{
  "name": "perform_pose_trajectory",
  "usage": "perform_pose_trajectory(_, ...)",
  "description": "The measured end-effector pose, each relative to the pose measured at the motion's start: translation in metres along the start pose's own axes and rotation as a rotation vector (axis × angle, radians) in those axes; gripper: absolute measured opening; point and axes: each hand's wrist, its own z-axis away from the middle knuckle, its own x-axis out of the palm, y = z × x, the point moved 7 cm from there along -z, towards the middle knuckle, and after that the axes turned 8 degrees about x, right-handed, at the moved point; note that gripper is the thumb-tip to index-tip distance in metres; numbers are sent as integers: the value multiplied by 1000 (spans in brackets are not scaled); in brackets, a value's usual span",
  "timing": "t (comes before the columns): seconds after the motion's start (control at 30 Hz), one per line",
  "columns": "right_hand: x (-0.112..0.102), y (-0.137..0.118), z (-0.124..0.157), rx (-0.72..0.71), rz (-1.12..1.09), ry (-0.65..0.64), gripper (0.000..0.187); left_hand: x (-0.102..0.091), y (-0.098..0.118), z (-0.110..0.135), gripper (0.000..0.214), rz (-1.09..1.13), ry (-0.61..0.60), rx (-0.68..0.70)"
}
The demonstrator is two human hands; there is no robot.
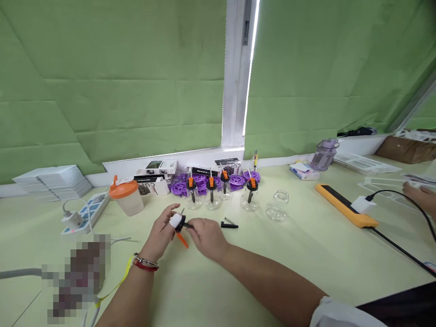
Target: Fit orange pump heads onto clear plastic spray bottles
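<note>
My left hand (160,230) is closed around a small black fitting (180,224) with a thin metal rod and an orange lever (182,240). A white wrap or cover is on its thumb. My right hand (208,237) pinches the black stem at the fitting's other end. Just right of it lie a black plastic tube (230,225) and a small metal spring (229,220). Behind the hands, several clear glass bottles (213,203) stand upright, each with a black-and-orange top (211,182) and a metal rod. A bottle without such a top (276,212) stands to their right.
Purple plastic wheels (179,188) and printed boxes (155,186) line the back. An orange-lidded cup (131,204) and white power strip (86,213) are left. An orange power strip (344,206), a purple water bottle (324,155) and another person's hand (420,197) are right.
</note>
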Motion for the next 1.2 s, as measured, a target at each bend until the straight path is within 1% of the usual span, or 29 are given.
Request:
perform_pose_trajectory(0.03, 10, -8, 0, -51, 62, -35, 21, 0, 2, 0, 47, -16, -19, -6)
perform_pose_trajectory(0.07, 17, -15, 0, -94, 100, -62, 22, -2, 1, 0, 45, -48, -12, -21)
perform_pose_trajectory(0.13, 25, -21, -1, -125, 115, -96, 25, -18, -11, -1, 40, -115, 69, -80)
perform_pose_trajectory(0.17, 25, -19, -2, -112, 95, -101, 28, -29, -21, -2, 38, -147, 127, -119)
perform_pose_trajectory(0.23, 15, -8, -3, -45, 38, -90, 36, -57, -43, -2, 35, -264, 239, -211)
perform_pose_trajectory(0.27, 7, 1, -4, -4, 14, -72, 38, -71, -53, -2, 32, -364, 270, -254)
perform_pose_trajectory(0.33, -14, 26, -4, 73, 1, 2, 34, -89, -71, -4, 27, -558, 245, -325)
perform_pose_trajectory(0.37, -27, 40, -4, 106, 11, 57, 32, -94, -78, -5, 25, -636, 211, -350)
perform_pose_trajectory(0.43, -58, 71, -3, 148, 49, 224, 31, -96, -89, -7, 24, -738, 121, -379)
perform_pose_trajectory(0.5, -90, 100, -1, 166, 118, 423, 33, -91, -95, -8, 25, -806, 36, -400)
perform_pose_trajectory(0.57, -117, 127, 1, 215, 176, 602, 42, -86, -98, -9, 27, -867, -15, -417)
perform_pose_trajectory(0.6, -127, 140, 2, 254, 186, 667, 48, -84, -98, -9, 28, -894, -28, -421)
perform_pose_trajectory(0.63, -133, 151, 2, 296, 182, 704, 54, -83, -99, -10, 29, -920, -40, -419)
perform_pose_trajectory(0.7, -137, 171, -1, 386, 129, 694, 68, -79, -99, -10, 27, -970, -67, -402)
perform_pose_trajectory(0.77, -130, 188, -4, 503, 32, 617, 76, -76, -98, -10, 25, -1023, -88, -374)
perform_pose_trajectory(0.8, -125, 194, -6, 564, -21, 571, 76, -74, -96, -10, 24, -1050, -92, -356)
perform_pose_trajectory(0.87, -116, 203, -7, 655, -107, 495, 70, -71, -92, -10, 25, -1092, -88, -306)
perform_pose_trajectory(0.93, -114, 204, -7, 680, -155, 464, 61, -68, -85, -12, 26, -1117, -77, -234)
perform_pose_trajectory(1.0, -122, 196, -8, 637, -162, 488, 57, -63, -74, -14, 28, -1110, -56, -122)
perform_pose_trajectory(1.03, -129, 187, -7, 593, -151, 515, 56, -59, -66, -15, 29, -1091, -29, -50)
perform_pose_trajectory(1.1, -146, 159, -4, 477, -105, 571, 57, -50, -43, -15, 31, -997, 56, 113)
perform_pose_trajectory(1.13, -152, 142, -1, 423, -80, 586, 57, -44, -30, -13, 32, -915, 106, 193)
perform_pose_trajectory(1.17, -155, 123, 2, 378, -64, 563, 57, -36, -16, -10, 33, -800, 124, 258)
perform_pose_trajectory(1.2, -152, 105, 5, 353, -50, 503, 57, -26, -4, -6, 34, -666, 122, 289)
